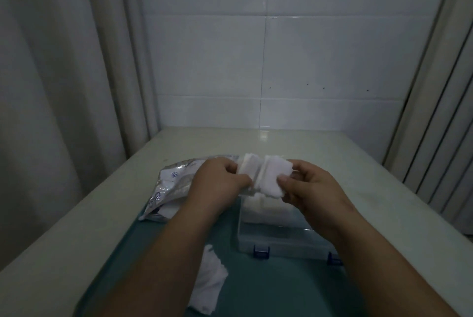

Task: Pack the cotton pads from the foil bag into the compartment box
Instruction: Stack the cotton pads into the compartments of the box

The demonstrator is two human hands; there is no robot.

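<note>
Above the far end of the clear compartment box (276, 237), both hands hold white cotton pads. My left hand (217, 183) grips one stack of pads (249, 172). My right hand (312, 188) pinches a second stack of pads (275, 176) just to the right of it. The two stacks touch or nearly touch. More white pads (266, 208) fill the box's far compartments. The silver foil bag (174, 183) lies crumpled on the table to the left of the box, partly behind my left wrist.
A teal mat (245, 286) lies under the box and the bag's near end. A loose clump of cotton pads (208, 283) rests on the mat by my left forearm. The box has blue latches (261, 251) at its near edge. Tiled wall behind, curtains on both sides.
</note>
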